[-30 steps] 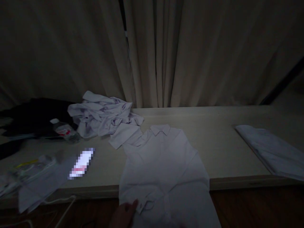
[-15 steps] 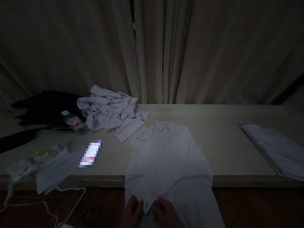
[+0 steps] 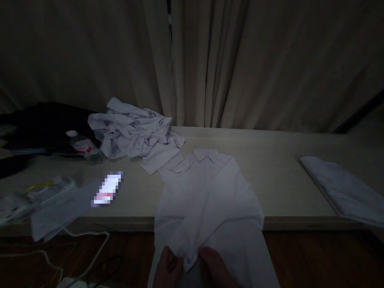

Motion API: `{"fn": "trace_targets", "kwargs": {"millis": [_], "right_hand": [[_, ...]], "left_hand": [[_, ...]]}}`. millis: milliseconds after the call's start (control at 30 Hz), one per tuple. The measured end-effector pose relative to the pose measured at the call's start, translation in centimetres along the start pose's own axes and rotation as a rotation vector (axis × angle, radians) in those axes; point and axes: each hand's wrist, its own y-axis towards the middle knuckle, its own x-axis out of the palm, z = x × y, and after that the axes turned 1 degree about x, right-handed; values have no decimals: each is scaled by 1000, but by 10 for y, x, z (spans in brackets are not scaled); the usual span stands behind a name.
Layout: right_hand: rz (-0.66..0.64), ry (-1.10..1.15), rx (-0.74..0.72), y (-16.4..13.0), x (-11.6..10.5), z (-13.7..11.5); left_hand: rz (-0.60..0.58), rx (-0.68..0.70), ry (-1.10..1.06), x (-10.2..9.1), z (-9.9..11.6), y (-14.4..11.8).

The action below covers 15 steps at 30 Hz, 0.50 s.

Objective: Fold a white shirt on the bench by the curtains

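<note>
A white collared shirt [image 3: 207,192] lies spread over the table's front edge, its collar toward the curtain and its lower part hanging down. One sleeve crosses the shirt's front diagonally, its buttoned cuff [image 3: 188,262] pointing at me. My left hand [image 3: 169,267] pinches the cuff's left edge with thumb and fingers. At the cuff's right edge, my right hand [image 3: 214,267] is closed on the fabric. The scene is dim, and the lower parts of both hands are cut off by the frame.
Crumpled white clothing [image 3: 132,132] lies at the back left beside dark clothing [image 3: 51,124] and a plastic bottle [image 3: 85,148]. A lit phone [image 3: 108,189] sits near a power strip [image 3: 18,206] with trailing cables [image 3: 102,248]. Folded white cloth [image 3: 342,184] rests at right, before a curtain [image 3: 270,68].
The view has shifted slightly, so the table items appear further left. Both hands stay at the cuff, with the right hand's fingers now closer to its edge.
</note>
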Motion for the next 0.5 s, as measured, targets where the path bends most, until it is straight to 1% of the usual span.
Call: {"fn": "trace_targets", "kwargs": {"millis": [67,200,267,333,433,500], "right_hand": [[-8,4,32,1,-2,-3],[15,102,102,1,6,-3],[4,100,96,-2,11,-1],[0,104,104,-5,13,1],[6,112,118,-8,13,3],[21,173,132,-8,13,2]], "left_hand": [[-6,-32,-15,-3,-2,1],[-85,-121,14,-15,0,10],[-118,-130,57,-18,1,15],[-134,-108,101,-17,1,18],[-95,-89,135,-15,-3,21],[-80,-100,82,-13,-7,21]]}}
